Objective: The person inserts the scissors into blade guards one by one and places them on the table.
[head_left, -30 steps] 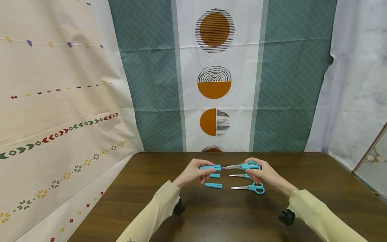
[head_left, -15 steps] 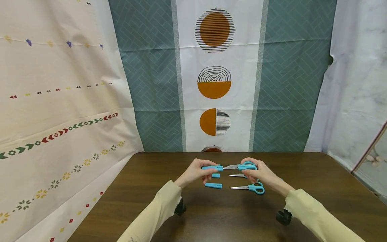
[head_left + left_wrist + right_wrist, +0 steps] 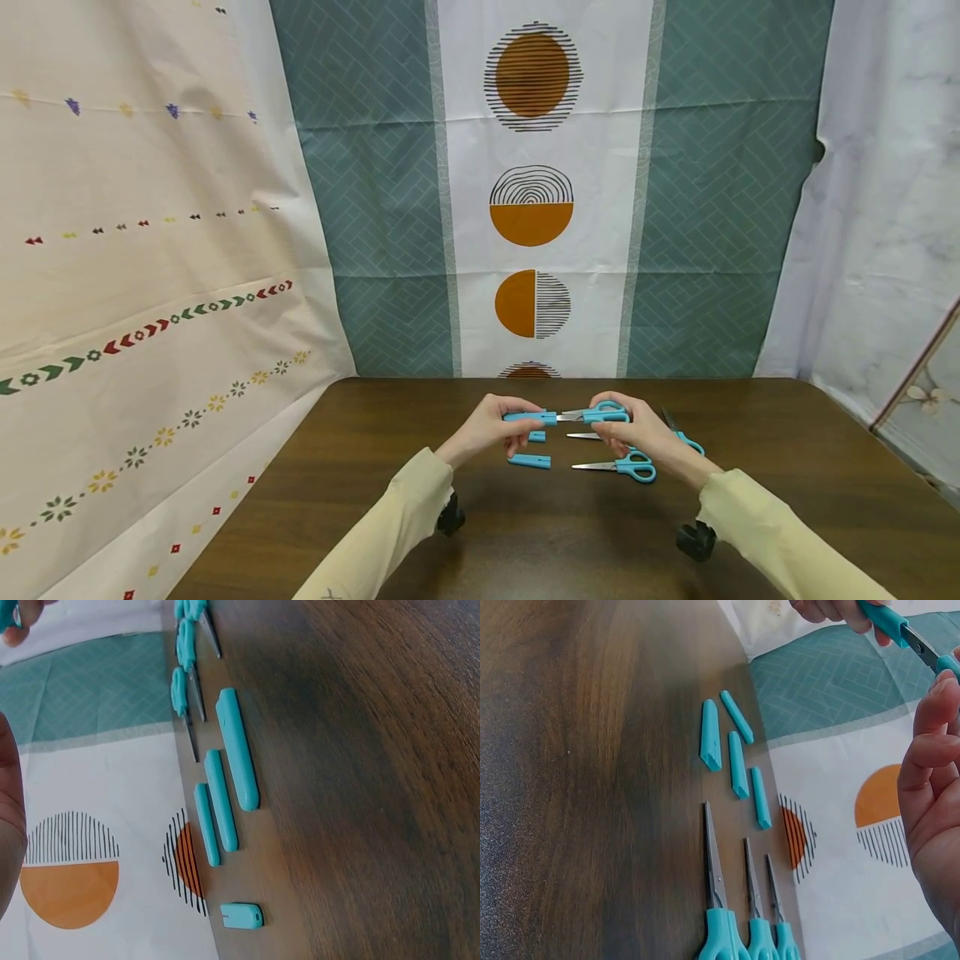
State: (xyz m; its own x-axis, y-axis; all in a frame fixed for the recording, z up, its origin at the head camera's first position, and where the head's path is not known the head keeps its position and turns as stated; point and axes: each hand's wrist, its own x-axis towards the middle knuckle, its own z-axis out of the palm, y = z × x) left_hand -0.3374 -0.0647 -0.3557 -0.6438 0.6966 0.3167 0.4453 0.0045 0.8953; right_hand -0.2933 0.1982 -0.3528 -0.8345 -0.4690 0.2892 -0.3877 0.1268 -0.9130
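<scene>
My left hand pinches a light-blue blade cover between thumb and fingers. A pair of scissors with light-blue handles is in my right hand, gripped near the handles. Its blades point left and are partly inside the cover, with a short stretch of metal showing between the two hands. Both things are held above the table. Below them, loose covers lie to the left and uncovered scissors to the right, with blades pointing left. In the left wrist view, my left hand shows only at the edge.
Farther right lies another pair of scissors with dark blades, partly behind my right arm. The left wrist view shows a short light-blue cap beside the long covers. The brown wooden table ends at a patterned cloth hanging behind.
My right hand has moved left and my left hand slightly right, so less blade shows outside the cover. The dark-bladed scissors at the right have come into view from behind the right hand.
</scene>
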